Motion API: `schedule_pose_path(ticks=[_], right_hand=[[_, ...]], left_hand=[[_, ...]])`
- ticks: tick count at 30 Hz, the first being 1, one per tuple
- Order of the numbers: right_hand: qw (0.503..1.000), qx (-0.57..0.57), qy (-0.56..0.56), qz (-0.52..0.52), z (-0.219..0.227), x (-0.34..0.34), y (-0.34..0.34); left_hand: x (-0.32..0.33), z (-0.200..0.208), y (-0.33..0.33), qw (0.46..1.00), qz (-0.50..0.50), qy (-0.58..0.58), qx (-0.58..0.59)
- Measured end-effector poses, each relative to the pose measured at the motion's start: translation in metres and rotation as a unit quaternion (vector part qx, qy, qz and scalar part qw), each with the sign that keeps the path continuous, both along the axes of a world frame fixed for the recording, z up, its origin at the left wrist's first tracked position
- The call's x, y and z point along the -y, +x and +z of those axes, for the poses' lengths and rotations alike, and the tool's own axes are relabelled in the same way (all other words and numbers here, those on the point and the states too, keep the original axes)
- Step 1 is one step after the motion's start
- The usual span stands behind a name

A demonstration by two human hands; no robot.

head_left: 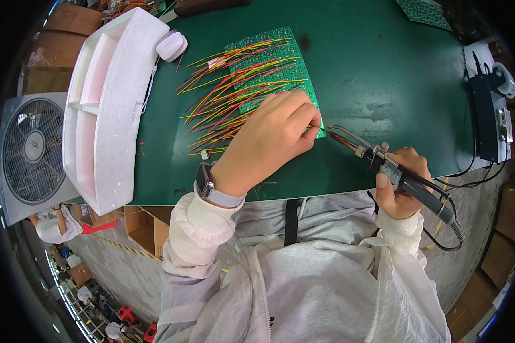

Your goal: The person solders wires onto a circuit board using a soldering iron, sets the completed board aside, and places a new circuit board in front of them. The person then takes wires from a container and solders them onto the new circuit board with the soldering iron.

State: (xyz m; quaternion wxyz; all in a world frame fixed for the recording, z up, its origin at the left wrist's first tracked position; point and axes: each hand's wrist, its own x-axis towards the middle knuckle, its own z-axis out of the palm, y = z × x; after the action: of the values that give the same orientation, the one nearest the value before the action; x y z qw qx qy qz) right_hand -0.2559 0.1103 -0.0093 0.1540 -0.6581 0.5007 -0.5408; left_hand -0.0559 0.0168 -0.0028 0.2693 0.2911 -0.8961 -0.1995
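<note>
A green circuit board panel [303, 74] lies on the green table, with rows of red and yellow wires [212, 111] reaching off its left side. My left hand [274, 134] rests over its lower part, thumb and fingers pinched together at the right edge. Whatever those fingertips hold is hidden. In my right hand [403, 171] is a soldering iron [412, 186] with a thin curved metal tube clamped along it. Its tip points left, at the board's lower right corner, close to my left fingertips.
A white foam tray [117, 114] with compartments stands at the left, a grey fan [34, 146] beyond it. Near the tray sits a pale lilac case [171, 46]. A black box with cables [489, 114] is at the right edge; another circuit board [423, 12] lies far right.
</note>
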Motion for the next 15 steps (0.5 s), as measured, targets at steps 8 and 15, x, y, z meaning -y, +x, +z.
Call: schedule_pose_path(ticks=[8,15], right_hand=[[1.000,-0.010,0.006,-0.011,-0.001,-0.006,0.003],[0.999,-0.033,0.028,-0.022,0.009,-0.011,0.011]], left_hand=[[-0.001,-0.003,0.000,1.000,0.004,0.009,-0.016],[-0.002,-0.005,0.002,0.999,0.015,0.021,-0.030]])
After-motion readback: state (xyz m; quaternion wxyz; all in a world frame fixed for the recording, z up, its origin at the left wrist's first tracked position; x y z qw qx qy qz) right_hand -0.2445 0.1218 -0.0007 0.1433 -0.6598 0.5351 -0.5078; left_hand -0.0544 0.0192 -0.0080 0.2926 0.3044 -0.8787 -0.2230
